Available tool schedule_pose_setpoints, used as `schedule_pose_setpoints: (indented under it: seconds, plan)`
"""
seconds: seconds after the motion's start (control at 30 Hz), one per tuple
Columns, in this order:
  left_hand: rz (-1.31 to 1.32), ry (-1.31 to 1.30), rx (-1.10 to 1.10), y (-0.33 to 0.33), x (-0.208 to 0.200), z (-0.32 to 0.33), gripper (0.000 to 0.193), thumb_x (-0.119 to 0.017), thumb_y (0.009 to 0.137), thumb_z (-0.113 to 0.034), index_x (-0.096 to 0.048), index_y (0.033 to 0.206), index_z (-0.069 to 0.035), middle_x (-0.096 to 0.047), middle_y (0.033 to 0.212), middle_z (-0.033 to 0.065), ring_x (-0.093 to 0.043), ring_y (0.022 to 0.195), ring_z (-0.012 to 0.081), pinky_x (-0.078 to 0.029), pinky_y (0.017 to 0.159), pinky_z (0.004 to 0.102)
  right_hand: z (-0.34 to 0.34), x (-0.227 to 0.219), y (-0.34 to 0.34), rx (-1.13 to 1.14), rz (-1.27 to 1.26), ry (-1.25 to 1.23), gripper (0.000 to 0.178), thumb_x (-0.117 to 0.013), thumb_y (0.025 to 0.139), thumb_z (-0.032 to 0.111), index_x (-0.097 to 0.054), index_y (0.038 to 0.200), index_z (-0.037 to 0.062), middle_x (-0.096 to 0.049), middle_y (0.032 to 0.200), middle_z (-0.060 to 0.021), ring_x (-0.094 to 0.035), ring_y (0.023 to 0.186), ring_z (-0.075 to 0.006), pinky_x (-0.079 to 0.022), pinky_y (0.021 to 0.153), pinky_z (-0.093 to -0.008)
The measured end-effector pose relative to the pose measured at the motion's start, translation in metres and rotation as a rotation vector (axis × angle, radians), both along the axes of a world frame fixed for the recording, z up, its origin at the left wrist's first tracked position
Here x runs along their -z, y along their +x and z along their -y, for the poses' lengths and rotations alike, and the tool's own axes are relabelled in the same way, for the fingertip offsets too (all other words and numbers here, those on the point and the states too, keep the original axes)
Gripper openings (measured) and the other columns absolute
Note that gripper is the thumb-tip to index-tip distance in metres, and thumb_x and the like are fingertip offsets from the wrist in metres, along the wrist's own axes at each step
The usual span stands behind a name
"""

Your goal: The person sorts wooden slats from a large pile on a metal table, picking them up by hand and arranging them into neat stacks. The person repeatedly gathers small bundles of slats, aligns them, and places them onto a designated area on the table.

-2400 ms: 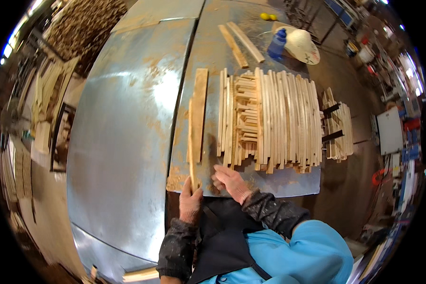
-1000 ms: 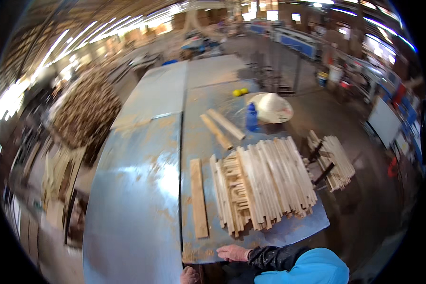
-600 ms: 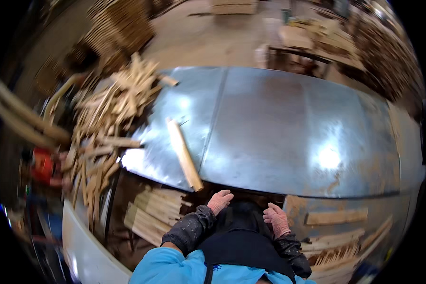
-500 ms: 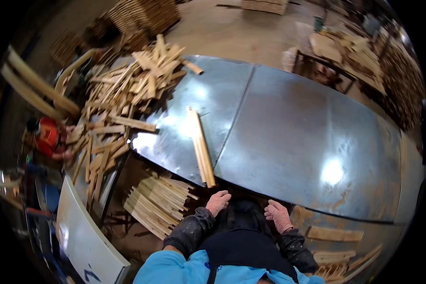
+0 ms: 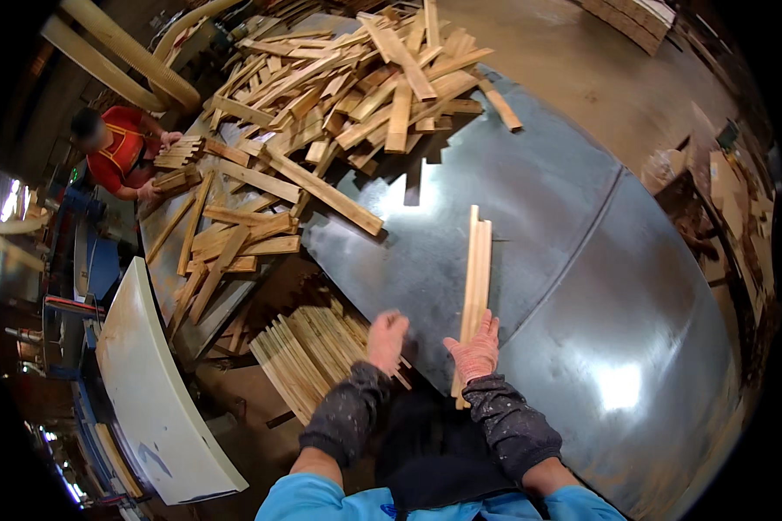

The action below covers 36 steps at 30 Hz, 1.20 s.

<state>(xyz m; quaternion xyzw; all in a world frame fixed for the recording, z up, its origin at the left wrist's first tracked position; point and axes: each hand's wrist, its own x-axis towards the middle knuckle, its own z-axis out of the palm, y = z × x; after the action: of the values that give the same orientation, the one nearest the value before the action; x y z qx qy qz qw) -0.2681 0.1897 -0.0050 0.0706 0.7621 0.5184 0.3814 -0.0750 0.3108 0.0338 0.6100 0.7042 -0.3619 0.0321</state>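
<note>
A few long, narrow wooden strips (image 5: pixel 477 260) lie side by side on the metal tabletop, their near ends jutting past its edge. My right hand (image 5: pixel 476 354), in a pale pinkish glove, lies over their near part with fingers stretched and the thumb apart. To the left, my left hand (image 5: pixel 387 340) hovers by the table edge, gloved alike. Motion blurs its fingers, which look bent, and nothing can be made out in them. Below and left of that hand sits a stack of wooden strips (image 5: pixel 300 356), lower than the tabletop.
A tangled heap of wooden boards (image 5: pixel 339 95) covers the far left of the metal table (image 5: pixel 582 286). Behind the heap's left side, a co-worker in red (image 5: pixel 117 156) holds several short boards. A pale curved panel (image 5: pixel 156 391) stands at my left. Thick ducts (image 5: pixel 117 61) rise behind.
My view has swung left toward the heap. Both hands have moved forward from near my body; the right has come onto the strips on the table. The co-worker now holds boards in plain sight.
</note>
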Motion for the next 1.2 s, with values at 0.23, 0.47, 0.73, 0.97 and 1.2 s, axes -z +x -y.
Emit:
schedule_pose_setpoints:
  seconds: [0.23, 0.47, 0.73, 0.97, 1.2]
  plan:
    - [-0.144, 0.071, -0.336, -0.213, 0.024, -0.149, 0.106, -0.09, 0.089, -0.021, -0.025, 0.167, 0.01, -0.058, 0.151, 0.0246, -0.06, 0.133, 0.0335, -0.045, 0.117, 0.0402, -0.002, 0.032, -0.008, -0.162, 0.037, 0.212, 0.109, -0.087, 0.081, 0.027, -0.028, 0.17, 0.0032, -0.046, 0.158, -0.024, -0.047, 0.141, -0.0456, -0.04, 0.122, -0.053]
    - [0.051, -0.024, -0.46, -0.228, 0.019, -0.195, 0.055, -0.083, 0.09, -0.022, -0.051, 0.127, 0.003, -0.063, 0.117, 0.0155, -0.066, 0.101, 0.0279, -0.056, 0.086, 0.0407, -0.009, 0.034, -0.003, -0.138, 0.059, 0.164, 0.112, -0.088, 0.082, 0.025, -0.024, 0.172, 0.0052, -0.047, 0.157, -0.0225, -0.048, 0.14, -0.0453, -0.043, 0.121, -0.0505]
    - [0.633, 0.263, -0.184, -0.034, -0.045, -0.037, 0.092, -0.06, 0.091, 0.008, -0.019, 0.171, -0.015, -0.064, 0.135, 0.0197, -0.074, 0.112, 0.0343, -0.065, 0.098, 0.0539, -0.041, 0.043, 0.018, -0.128, -0.161, 0.09, 0.111, -0.085, 0.083, 0.022, -0.021, 0.174, 0.0074, -0.05, 0.154, -0.0252, -0.049, 0.141, -0.0464, -0.043, 0.122, -0.051]
    - [0.973, 0.406, -0.185, 0.107, -0.044, 0.016, 0.094, -0.065, 0.087, 0.011, -0.035, 0.169, -0.025, -0.062, 0.141, 0.0175, -0.074, 0.121, 0.0388, -0.062, 0.106, 0.0559, -0.079, 0.02, 0.042, -0.21, -0.147, 0.028, 0.105, -0.083, 0.084, 0.021, -0.027, 0.172, 0.0085, -0.056, 0.146, -0.0261, -0.052, 0.139, -0.048, -0.048, 0.116, -0.0525]
    - [1.015, 0.391, -0.057, 0.145, -0.035, -0.004, 0.093, -0.068, 0.085, 0.007, -0.033, 0.169, -0.014, -0.061, 0.138, 0.0142, -0.073, 0.116, 0.032, -0.062, 0.105, 0.0532, -0.092, 0.029, 0.054, -0.266, -0.066, 0.049, 0.107, -0.083, 0.083, 0.025, -0.027, 0.173, 0.011, -0.053, 0.152, -0.0234, -0.053, 0.139, -0.0452, -0.048, 0.117, -0.0509]
